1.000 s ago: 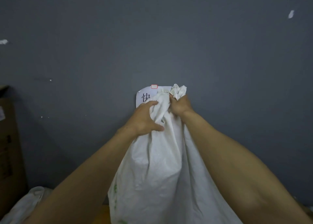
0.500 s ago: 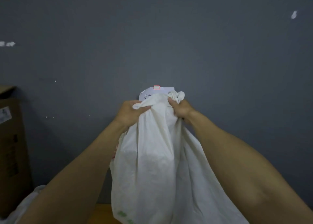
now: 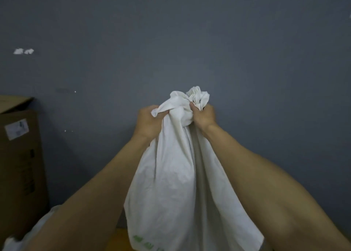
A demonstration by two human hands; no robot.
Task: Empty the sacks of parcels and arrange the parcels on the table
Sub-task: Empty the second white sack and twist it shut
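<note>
Left hand [image 3: 150, 122]: fingers curled round a fold of the white sack [image 3: 171, 184] near its top. Right hand [image 3: 204, 117]: fist clenched on the bunched end, with a crumpled tuft standing out above it. The sack hangs from both grips between my forearms, in front of the grey wall [image 3: 247, 60]. Its lower end runs out of view at the bottom edge, over a sliver of orange table [image 3: 118, 238]. No parcels visible; cannot tell whether any remain inside.

Risks, as I judge them:
- The mouth of the sack is out of sight below, so anything that drops lands unseen. A parcel could bounce off the table edge.
- The fabric looks slick and loosely gathered. If the left fold slips, the load swings onto the right fist and the sack may twist shut on whatever is left.
- The cardboard box [image 3: 19, 155] stands near on my left, and a wide shake could knock it.

Against half a second ago:
- The printed white label on the wall, which showed just above my hands, is now hidden behind the bunched top.
- Both grips sit much where they were.
- The box fills more of the left edge, and the white marks [image 3: 23, 51] on the wall sit further in. My view has turned left.
</note>
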